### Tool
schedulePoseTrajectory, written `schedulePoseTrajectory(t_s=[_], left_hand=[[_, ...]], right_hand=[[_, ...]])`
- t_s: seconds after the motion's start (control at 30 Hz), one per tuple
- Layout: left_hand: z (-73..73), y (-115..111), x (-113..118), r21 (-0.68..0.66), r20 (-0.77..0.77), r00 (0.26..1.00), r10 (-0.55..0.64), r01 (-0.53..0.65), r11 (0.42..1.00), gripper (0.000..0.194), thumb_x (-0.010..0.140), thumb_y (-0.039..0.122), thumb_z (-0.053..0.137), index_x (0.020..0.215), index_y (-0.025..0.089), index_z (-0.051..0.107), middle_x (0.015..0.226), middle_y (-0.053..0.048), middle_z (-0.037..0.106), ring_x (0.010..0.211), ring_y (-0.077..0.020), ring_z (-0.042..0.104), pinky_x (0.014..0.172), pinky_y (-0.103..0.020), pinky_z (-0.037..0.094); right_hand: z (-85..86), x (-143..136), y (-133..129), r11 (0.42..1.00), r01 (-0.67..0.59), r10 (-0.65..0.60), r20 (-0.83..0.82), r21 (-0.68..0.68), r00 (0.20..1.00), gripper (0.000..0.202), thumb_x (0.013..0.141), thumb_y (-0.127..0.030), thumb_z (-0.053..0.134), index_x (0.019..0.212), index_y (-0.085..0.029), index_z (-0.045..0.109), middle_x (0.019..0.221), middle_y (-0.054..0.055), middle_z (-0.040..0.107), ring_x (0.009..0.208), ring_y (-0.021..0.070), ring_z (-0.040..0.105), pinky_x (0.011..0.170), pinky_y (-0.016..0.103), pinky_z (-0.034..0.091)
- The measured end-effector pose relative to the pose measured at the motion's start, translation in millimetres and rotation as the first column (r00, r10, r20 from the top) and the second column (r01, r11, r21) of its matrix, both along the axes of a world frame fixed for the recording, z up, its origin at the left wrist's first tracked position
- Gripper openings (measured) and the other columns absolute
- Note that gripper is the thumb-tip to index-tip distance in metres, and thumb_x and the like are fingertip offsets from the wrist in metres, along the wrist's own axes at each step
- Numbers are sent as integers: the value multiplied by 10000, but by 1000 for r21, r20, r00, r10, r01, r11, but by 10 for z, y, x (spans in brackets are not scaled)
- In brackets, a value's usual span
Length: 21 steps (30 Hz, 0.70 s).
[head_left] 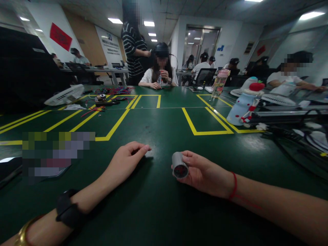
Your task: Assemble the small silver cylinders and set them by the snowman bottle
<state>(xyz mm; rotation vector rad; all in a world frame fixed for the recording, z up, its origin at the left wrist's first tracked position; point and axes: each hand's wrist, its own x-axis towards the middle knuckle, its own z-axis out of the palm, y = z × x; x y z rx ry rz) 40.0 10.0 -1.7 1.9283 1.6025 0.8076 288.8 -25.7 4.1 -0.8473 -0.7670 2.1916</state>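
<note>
My right hand (202,172) is wrapped round a short grey cylinder (177,160), held above the green table (164,205). The cylinder's near end faces me and looks dark, with some red inside. To the left, my left hand (132,153) is low over the table, its thumb pressed towards the curled fingers. A faint, thin shape shows by its fingertips, too small to make out. The two hands are apart.
Yellow tape (194,132) marks the table. A blue bottle (238,107) and black cables (289,150) lie right; a white fan (65,95) and wires (119,90) are at the back left. A person (160,68) sits opposite. A blurred-out item lies left.
</note>
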Motion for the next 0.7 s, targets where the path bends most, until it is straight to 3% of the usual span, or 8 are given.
schedulePoseTrajectory(t_s=[0.13, 0.23, 0.3, 0.37, 0.4, 0.47, 0.57, 0.7], left_hand=[[-1, 8, 5, 12, -8, 1000, 2, -2, 1000, 326, 862, 496, 520, 898, 249, 730, 892, -21, 731, 848, -230, 657, 745, -326, 470], [13, 4, 18, 14, -11, 1000, 1, 0, 1000, 325, 869, 487, 513, 896, 243, 726, 847, -16, 719, 815, -222, 651, 723, -322, 468], [33, -26, 44, 42, -18, 1000, -17, 18, 999, 320, 883, 475, 508, 903, 232, 715, 850, -20, 697, 809, -213, 636, 718, -321, 464], [63, -88, 94, 90, -15, 997, -75, 76, 993, 299, 900, 450, 503, 951, 233, 701, 899, -25, 668, 808, -197, 616, 702, -311, 462], [82, -131, 128, 111, -8, 992, -126, 126, 986, 281, 906, 433, 506, 993, 242, 692, 934, -26, 652, 813, -189, 608, 695, -304, 464], [125, -229, 214, 139, 13, 967, -255, 251, 958, 254, 905, 395, 530, 1077, 273, 672, 999, -24, 625, 850, -176, 596, 714, -293, 473], [186, -356, 358, 147, 49, 924, -380, 370, 917, 244, 888, 354, 580, 1109, 313, 673, 1045, -19, 614, 947, -179, 582, 823, -305, 470], [248, -419, 500, 101, 106, 936, -336, 326, 940, 201, 871, 365, 598, 1026, 334, 722, 1010, -19, 632, 901, -189, 585, 773, -310, 481]], right_hand=[[-32, 7, 11, 1000, -19, 19, 3, 22, 1000, 466, 751, -307, 716, 1072, -206, 393, 986, 16, 613, 876, 103, 652, 811, 263, 528], [-62, 10, -10, 962, 34, -70, 127, 271, 989, 523, 690, -253, 764, 1071, -228, 405, 996, -1, 609, 880, 113, 647, 815, 299, 534], [-90, 22, -34, 831, 32, -202, 249, 555, 947, 537, 654, -198, 782, 1069, -239, 444, 1036, 1, 599, 929, 122, 630, 849, 313, 526], [-125, 38, -60, 639, -72, -319, 349, 766, 881, 466, 672, -177, 763, 1055, -240, 506, 1086, 12, 583, 997, 129, 601, 909, 321, 502], [-143, 45, -71, 563, -141, -353, 391, 815, 850, 419, 696, -177, 742, 1052, -240, 529, 1101, 17, 576, 1016, 131, 590, 925, 321, 493], [-178, 47, -84, 488, -237, -377, 448, 840, 811, 401, 724, -175, 715, 1073, -244, 532, 1099, 20, 576, 1004, 127, 588, 913, 313, 497], [-217, 25, -84, 502, -215, -365, 431, 838, 826, 562, 715, -165, 721, 1180, -256, 420, 1073, 18, 591, 973, 123, 604, 882, 305, 514], [-229, -11, -74, 505, -195, -368, 414, 841, 832, 733, 707, -185, 735, 1290, -279, 300, 1073, 19, 596, 977, 127, 607, 886, 316, 513]])
